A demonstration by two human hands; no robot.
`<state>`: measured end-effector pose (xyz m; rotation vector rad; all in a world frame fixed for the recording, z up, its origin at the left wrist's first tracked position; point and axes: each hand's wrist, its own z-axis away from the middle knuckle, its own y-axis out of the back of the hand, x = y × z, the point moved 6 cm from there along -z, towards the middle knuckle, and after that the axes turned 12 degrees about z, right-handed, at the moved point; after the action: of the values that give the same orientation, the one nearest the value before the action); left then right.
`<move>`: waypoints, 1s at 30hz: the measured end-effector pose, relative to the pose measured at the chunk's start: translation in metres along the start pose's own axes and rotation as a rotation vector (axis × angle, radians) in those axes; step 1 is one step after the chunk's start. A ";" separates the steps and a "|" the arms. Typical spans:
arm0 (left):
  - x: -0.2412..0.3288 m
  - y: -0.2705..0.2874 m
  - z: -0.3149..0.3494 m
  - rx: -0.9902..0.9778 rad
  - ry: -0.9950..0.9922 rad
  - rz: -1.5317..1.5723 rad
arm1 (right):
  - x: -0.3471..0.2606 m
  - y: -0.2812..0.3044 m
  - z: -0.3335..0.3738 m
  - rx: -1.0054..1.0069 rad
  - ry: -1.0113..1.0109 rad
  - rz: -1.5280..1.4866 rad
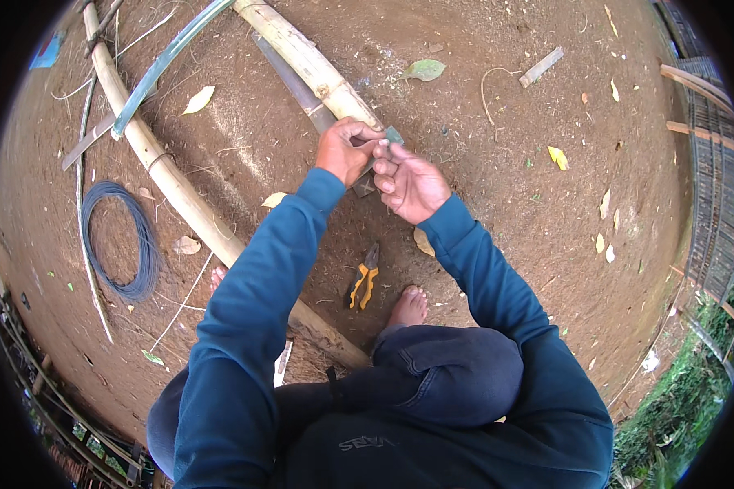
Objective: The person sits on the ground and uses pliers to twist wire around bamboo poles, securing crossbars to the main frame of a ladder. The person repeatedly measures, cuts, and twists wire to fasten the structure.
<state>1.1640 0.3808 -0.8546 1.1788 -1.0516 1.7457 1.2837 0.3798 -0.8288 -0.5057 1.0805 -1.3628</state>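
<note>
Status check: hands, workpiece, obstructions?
Left hand and right hand together at upper bamboo pole end. Grip unclear. Yellow-handled pliers on ground, clear of hands.

My count

I count my two bare hands (344, 153) (414, 186), two thick pale bamboo poles (310, 67) (175, 183), one round coil of dark-blue wire (148, 244), one pair of yellow-handled metal pliers (365, 277) and one curved translucent bluish strip (168, 65).

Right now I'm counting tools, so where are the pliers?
In the head view, the pliers lie on the dirt just below centre, left of the right bare foot and right of the long curved bamboo pole.
</note>
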 end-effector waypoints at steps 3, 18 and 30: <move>0.001 0.003 -0.001 -0.001 0.014 -0.054 | 0.012 -0.008 -0.001 0.136 -0.026 -0.008; 0.012 -0.001 0.001 0.037 -0.018 -0.179 | -0.105 -0.031 0.003 -0.062 -0.003 2.867; -0.001 0.001 0.000 0.058 -0.042 0.137 | -0.043 -0.075 -0.011 -0.266 0.312 2.803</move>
<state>1.1633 0.3803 -0.8562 1.2080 -1.1364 1.8754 1.2416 0.4076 -0.7583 1.0013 0.9474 1.2320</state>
